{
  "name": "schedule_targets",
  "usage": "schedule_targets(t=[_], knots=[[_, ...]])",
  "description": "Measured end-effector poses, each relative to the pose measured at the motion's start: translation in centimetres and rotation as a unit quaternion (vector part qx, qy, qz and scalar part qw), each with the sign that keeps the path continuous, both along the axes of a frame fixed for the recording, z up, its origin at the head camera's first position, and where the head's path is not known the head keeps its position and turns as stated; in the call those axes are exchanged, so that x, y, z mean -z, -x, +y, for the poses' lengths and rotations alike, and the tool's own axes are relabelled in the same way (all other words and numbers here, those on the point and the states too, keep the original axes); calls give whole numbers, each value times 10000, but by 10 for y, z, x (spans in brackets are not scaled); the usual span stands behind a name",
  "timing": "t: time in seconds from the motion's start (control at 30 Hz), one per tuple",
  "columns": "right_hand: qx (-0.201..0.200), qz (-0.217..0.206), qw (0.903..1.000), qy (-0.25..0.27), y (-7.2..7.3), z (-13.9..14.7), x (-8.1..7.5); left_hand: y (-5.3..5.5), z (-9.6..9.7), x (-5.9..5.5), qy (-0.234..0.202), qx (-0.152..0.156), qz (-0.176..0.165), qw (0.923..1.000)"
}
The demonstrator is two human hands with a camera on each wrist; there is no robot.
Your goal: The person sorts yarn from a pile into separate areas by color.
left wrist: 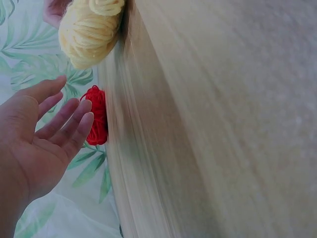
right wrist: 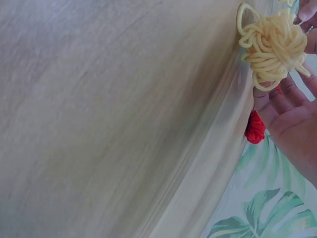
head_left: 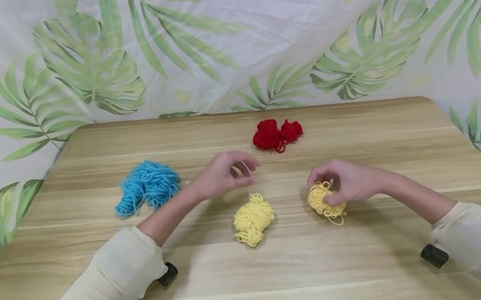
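Note:
My right hand [head_left: 357, 180] grips a small pale-yellow ball of yarn [head_left: 320, 199] between thumb and fingers, low over the table. Loose loops stick out from this yarn ball [right wrist: 275, 49] in the right wrist view. My left hand [head_left: 227, 173] hovers above the table with fingers loosely bent and nothing in them. Just below it lies a second yellow yarn bundle [head_left: 253, 219], wound round the middle with looped ends. In the left wrist view, the left hand [left wrist: 44, 134] shows its palm and spread fingers, apart from the yellow bundle [left wrist: 91, 37].
Two clumps of red yarn [head_left: 272, 135] lie side by side near the table's far edge. Blue yarn [head_left: 147, 184] sits at the left, partly behind the left forearm. A leaf-print cloth [head_left: 278, 25] hangs behind the wooden table [head_left: 287, 277].

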State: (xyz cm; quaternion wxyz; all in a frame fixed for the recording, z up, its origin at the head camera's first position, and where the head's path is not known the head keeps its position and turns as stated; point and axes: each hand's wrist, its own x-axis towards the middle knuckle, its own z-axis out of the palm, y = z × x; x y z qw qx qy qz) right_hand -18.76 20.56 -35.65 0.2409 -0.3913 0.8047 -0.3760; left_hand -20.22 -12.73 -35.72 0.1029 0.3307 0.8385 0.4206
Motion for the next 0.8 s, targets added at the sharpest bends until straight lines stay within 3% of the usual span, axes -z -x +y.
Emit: schedule_targets(t=[0.47,0.8], knots=[[484,221,9986,-5,7,14,-1,-3,1,0,-64,573,-223,9981],[946,493,9943,4,10,27,-2,-3,1,-2,-38,725,-263,9970]])
